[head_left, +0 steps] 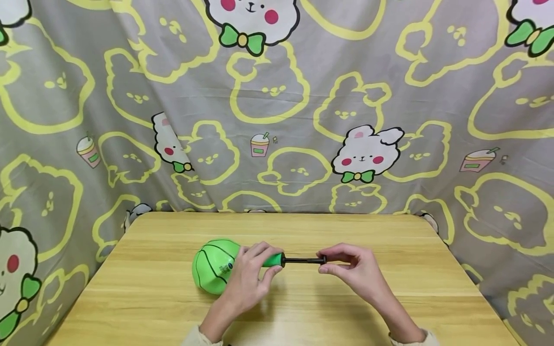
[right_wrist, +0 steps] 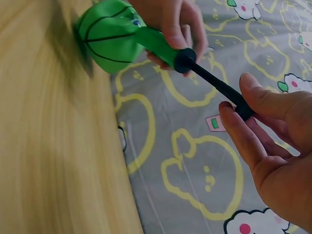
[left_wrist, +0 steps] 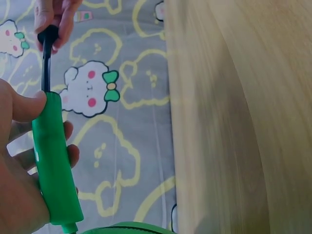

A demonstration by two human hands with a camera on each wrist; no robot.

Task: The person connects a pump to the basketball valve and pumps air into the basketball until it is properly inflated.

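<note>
A small hand pump with a green barrel (left_wrist: 56, 161) and a black plunger rod (head_left: 303, 260) lies level above the table. My left hand (head_left: 251, 274) grips the barrel, fingers wrapped round it and thumb near its black collar. With thumb and fingertips my right hand (head_left: 357, 266) pinches the black knob (right_wrist: 243, 111) at the rod's end; the rod is drawn well out. Left of the left hand is a green ball (head_left: 212, 269) with black lines, its side looking dented and soft. The barrel's far end meets the ball in the right wrist view.
Under the hands is a light wooden table (head_left: 151, 298), its back edge against a grey curtain (head_left: 298, 168) printed with yellow outlines and white rabbits. The curtain also runs along both sides of the table.
</note>
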